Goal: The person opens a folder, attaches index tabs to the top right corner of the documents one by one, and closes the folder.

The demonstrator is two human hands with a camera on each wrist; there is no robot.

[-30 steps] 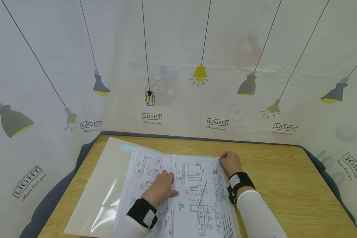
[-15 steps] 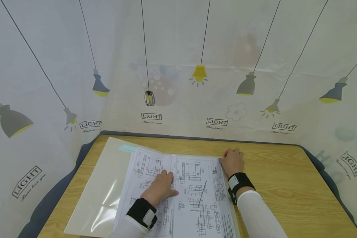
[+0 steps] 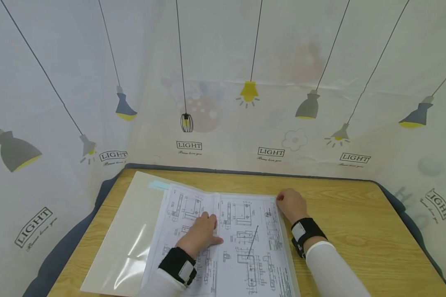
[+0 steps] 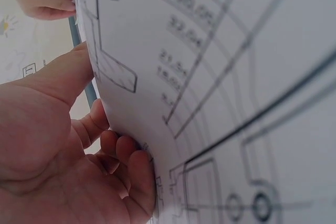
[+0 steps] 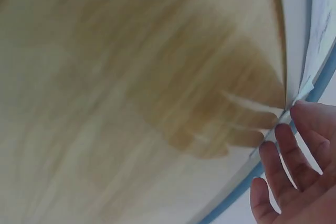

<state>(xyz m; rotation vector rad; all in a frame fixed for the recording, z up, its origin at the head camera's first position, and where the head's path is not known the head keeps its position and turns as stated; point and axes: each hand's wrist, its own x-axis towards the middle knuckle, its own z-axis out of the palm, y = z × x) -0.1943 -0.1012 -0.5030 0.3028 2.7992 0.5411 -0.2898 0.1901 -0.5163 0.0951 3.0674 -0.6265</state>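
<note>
A folder (image 3: 120, 231) of technical drawings lies spread open on the table, its pale blank side to the left. My left hand (image 3: 200, 233) rests on the left drawing page (image 3: 178, 198) near the fold, thumb spread to the right. From the left wrist view, its fingers bend loosely against the paper (image 4: 210, 103). At the upper right corner of the right drawing page (image 3: 241, 243), my right hand (image 3: 292, 204) seems to pinch a small pale sticky tab (image 5: 306, 87) between thumb and forefinger. Its other fingers are loosely bent. The thumb partly hides the grip.
A thin dark line (image 3: 252, 242), perhaps a pencil or a printed stroke, crosses the right page. Blue tape (image 3: 159, 185) shows at the upper left. The wood-grain table (image 3: 357, 231) extends right of the folder. Cloth walls (image 3: 223, 53) with lamp prints surround it.
My right hand first raised its fingers slightly at the page corner, then shifted a little right and bent them again, baring the corner. The left hand and the folder have stayed put.
</note>
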